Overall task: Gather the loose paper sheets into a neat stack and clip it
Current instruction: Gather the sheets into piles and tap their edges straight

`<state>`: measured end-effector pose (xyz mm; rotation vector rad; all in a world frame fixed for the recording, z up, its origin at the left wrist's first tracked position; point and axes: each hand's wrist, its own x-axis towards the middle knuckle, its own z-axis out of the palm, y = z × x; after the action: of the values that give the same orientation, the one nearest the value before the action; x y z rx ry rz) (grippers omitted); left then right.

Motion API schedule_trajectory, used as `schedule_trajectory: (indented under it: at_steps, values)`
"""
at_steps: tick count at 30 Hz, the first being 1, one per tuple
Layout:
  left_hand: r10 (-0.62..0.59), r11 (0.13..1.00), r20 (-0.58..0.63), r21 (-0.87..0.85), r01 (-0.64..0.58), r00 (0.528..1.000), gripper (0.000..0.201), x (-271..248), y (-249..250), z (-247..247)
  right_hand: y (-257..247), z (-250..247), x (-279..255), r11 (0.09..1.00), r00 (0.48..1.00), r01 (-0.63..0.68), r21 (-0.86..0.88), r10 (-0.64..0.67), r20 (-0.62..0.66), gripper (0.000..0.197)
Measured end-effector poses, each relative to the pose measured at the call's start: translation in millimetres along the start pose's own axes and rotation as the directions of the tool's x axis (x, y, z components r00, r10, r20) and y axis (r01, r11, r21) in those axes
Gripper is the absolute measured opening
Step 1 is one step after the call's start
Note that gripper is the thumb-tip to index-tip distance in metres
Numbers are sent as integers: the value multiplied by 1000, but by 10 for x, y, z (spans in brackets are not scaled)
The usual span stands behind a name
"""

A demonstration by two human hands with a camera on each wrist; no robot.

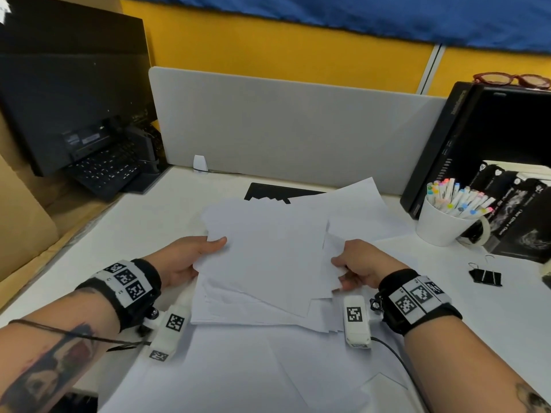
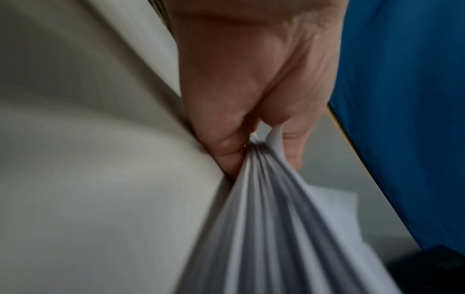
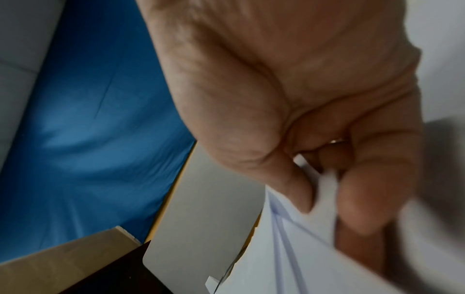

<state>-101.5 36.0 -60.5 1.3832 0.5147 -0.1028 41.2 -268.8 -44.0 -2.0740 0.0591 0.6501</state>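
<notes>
Two hands hold one uneven bundle of paper sheets point(image 1: 268, 257) above the white bench point(image 1: 143, 222). The left hand point(image 1: 185, 260) pinches the bundle's left edge, thumb on top and fingers beneath; the left wrist view shows the sheets point(image 2: 276, 228) fanned out from that pinch point(image 2: 226, 119). The right hand point(image 1: 362, 265) clamps the right edge, thumb above; in the right wrist view its curled fingers point(image 3: 365, 189) close on a few sheet corners point(image 3: 289, 248). The sheet edges are not aligned: corners jut out at the near side and at the far right. More loose sheets point(image 1: 238, 374) lie flat on the bench beneath and nearer the person; their number cannot be counted, as they overlap and run out of view at the bottom edge. One black binder clip point(image 1: 485, 276) rests on the bench right of the right hand, apart from the paper, with bare bench around it. One white cup of markers point(image 1: 441, 228) stands further back on the right, beside books point(image 1: 518, 222). A grey divider panel point(image 1: 292, 129) closes the far edge of the bench. A dark flat object point(image 1: 277, 190) behind the bundle is mostly hidden by paper.
</notes>
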Motion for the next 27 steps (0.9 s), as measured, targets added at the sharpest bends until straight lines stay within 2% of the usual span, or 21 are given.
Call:
schedule_trajectory:
  at_steps: [3,5,6,8,10,13,15,19,22,23,24,27]
  values:
    - [3,987,-43,159,4,999,26,2,52,86,-26,-61,-69,981,992,48,-189,-24,126,23]
    - [3,975,-49,222,9,999,29,17,50,102,-40,-64,-72,980,990,103,-169,-85,108,33]
    - [-5,973,-32,231,12,999,37,29,45,112,-41,-51,-54,976,991,133,-174,-125,55,39]
    - [2,974,-13,227,1,1000,43,43,31,110,-58,3,-53,953,983,177,-246,-183,-1,34]
    - [-8,983,0,186,8,1000,44,29,43,106,-68,33,-32,952,983,183,-245,-180,31,21]
    - [-20,989,2,147,20,1000,50,18,75,90,-110,14,-66,942,986,163,-294,-160,36,32]
    - [2,987,-13,158,0,1000,52,33,70,76,-108,20,-70,960,988,156,-231,-152,38,37]
    - [19,984,14,176,-21,1000,58,34,58,78,-88,53,-90,974,983,167,-153,-153,104,31]
    - [72,983,47,166,-79,996,85,49,25,88,-104,79,-61,984,981,170,-45,-164,107,30]
    - [119,980,51,152,-125,992,83,37,28,112,-112,98,-67,989,984,146,15,-147,101,35]
    - [170,976,54,131,-176,984,74,27,37,138,-112,108,-61,990,988,128,66,-134,84,49]
    - [312,945,93,75,-319,945,54,-39,147,204,-112,73,-44,967,986,165,192,-167,-6,104]
